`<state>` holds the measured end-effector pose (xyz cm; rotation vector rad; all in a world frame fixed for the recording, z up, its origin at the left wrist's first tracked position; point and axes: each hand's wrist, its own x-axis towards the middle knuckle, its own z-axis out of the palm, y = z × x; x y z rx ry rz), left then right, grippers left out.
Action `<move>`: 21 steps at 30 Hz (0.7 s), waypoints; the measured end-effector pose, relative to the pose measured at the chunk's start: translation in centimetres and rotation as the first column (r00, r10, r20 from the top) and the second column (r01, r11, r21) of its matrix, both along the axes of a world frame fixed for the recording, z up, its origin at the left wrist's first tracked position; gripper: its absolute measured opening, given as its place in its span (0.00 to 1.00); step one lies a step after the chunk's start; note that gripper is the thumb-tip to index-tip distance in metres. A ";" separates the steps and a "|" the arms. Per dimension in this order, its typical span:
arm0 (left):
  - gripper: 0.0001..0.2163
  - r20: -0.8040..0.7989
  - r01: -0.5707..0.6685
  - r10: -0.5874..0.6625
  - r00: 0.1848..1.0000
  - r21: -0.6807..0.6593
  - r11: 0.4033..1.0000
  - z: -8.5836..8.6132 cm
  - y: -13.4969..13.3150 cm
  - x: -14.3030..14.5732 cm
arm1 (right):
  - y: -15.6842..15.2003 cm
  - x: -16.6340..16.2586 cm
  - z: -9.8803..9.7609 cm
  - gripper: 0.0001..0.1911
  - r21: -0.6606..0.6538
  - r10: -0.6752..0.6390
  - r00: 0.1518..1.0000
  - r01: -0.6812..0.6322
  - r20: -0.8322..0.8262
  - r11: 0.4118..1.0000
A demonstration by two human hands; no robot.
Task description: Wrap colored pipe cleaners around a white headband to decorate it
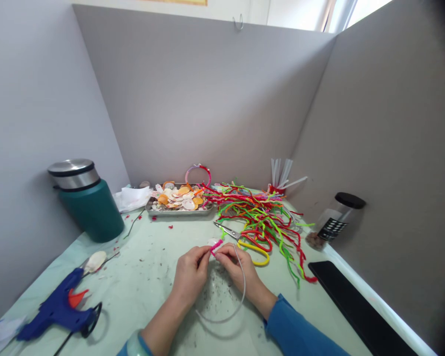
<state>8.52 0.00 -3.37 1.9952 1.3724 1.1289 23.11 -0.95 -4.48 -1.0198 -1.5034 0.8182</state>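
Nearest the worktop's (152, 262) front edge, the pale band (244, 291) loops, crossing over the right hand (241, 269); whether those fingers also grip it cannot be told. Farther in, that hand and the left hand (191, 272) sit close together, fingertips pinching the pink strip (216, 246) between them. The strip looks light, soft and fuzzy, the band springy; a light pinch near the strip's ends should suit. Scissors (239, 236) lie just beyond; the tray (181, 212) stands by the far edge.
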 end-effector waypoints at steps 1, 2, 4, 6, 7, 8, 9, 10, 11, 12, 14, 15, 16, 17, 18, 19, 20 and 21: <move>0.12 -0.029 0.006 -0.006 1.000 0.012 1.000 -0.1 0.0 0.0 | 0.0 0.0 0.0 0.07 -0.008 0.000 1.000 0.000 -0.008 1.000; 0.12 -0.056 0.008 -0.007 0.998 0.017 1.000 -0.2 0.0 0.0 | 0.0 0.1 -0.1 0.07 -0.013 -0.002 1.000 0.002 -0.016 1.000; 0.13 -0.102 0.007 -0.004 0.995 0.023 1.000 -0.3 0.1 0.0 | 0.0 0.1 -0.2 0.07 -0.018 -0.006 1.000 0.005 -0.027 1.000; 0.12 -0.119 -0.001 0.005 0.993 0.031 1.000 -0.3 0.0 -0.1 | -0.1 0.1 -0.3 0.07 -0.025 0.001 0.999 -0.002 -0.036 1.000; 0.12 -0.118 -0.005 0.008 0.993 0.032 0.999 -0.3 0.0 -0.1 | -0.1 0.1 -0.3 0.06 -0.032 0.015 0.999 -0.016 -0.045 0.999; 0.13 -0.112 -0.007 0.011 0.994 0.032 0.999 -0.3 0.0 -0.1 | -0.1 0.1 -0.3 0.05 -0.042 0.036 0.998 -0.038 -0.058 0.998; 0.13 -0.103 -0.008 0.011 0.995 0.028 1.000 -0.3 0.0 -0.1 | -0.1 0.0 -0.3 0.06 -0.055 0.061 0.996 -0.065 -0.072 0.996; 0.13 -0.091 -0.010 0.012 0.996 0.023 1.000 -0.2 -0.1 -0.1 | -0.1 -0.1 -0.3 0.07 -0.070 0.081 0.993 -0.087 -0.086 0.994; 0.13 -0.078 -0.009 0.010 0.997 0.015 1.000 -0.2 -0.1 -0.1 | -0.1 -0.1 -0.4 0.07 -0.084 0.089 0.991 -0.097 -0.095 0.992; 0.13 -0.062 -0.009 0.009 0.998 0.006 1.000 -0.1 -0.1 -0.1 | -0.1 -0.2 -0.4 0.07 -0.099 0.081 0.992 -0.091 -0.097 0.991; 0.13 -0.036 -0.014 0.013 0.999 -0.015 1.000 0.0 0.0 -0.1 | 0.1 -0.3 -0.5 0.07 -0.122 0.027 0.995 -0.039 -0.099 0.992; 0.13 -0.030 -0.013 0.012 0.999 -0.024 1.000 0.0 0.0 0.0 | 0.2 -0.3 -0.5 0.08 -0.134 -0.003 0.994 -0.012 -0.109 0.991; 0.13 -0.028 -0.009 0.008 1.000 -0.031 0.999 0.0 0.0 0.0 | 0.3 -0.3 -0.5 0.08 -0.148 -0.024 0.992 0.005 -0.128 0.989; 0.13 -0.031 -0.001 0.000 1.000 -0.036 0.999 0.0 0.0 0.0 | 0.4 -0.2 -0.5 0.08 -0.164 -0.034 0.988 0.009 -0.151 0.986; 0.14 -0.038 0.012 -0.014 0.999 -0.040 0.999 0.0 0.0 0.0 | 0.4 -0.2 -0.5 0.08 -0.178 -0.034 0.984 0.003 -0.173 0.984; 0.14 -0.045 0.029 -0.031 0.998 -0.047 0.998 0.0 -0.1 0.1 | 0.4 -0.2 -0.5 0.08 -0.190 -0.030 0.982 -0.005 -0.186 0.982; 0.13 -0.053 0.046 -0.049 0.997 -0.056 0.997 0.0 -0.1 0.1 | 0.4 -0.1 -0.5 0.08 -0.197 -0.025 0.982 -0.012 -0.188 0.980; 0.13 -0.060 0.058 -0.062 0.996 -0.066 0.996 0.0 -0.2 0.1 | 0.4 -0.1 -0.4 0.08 -0.200 -0.023 0.983 -0.014 -0.183 0.980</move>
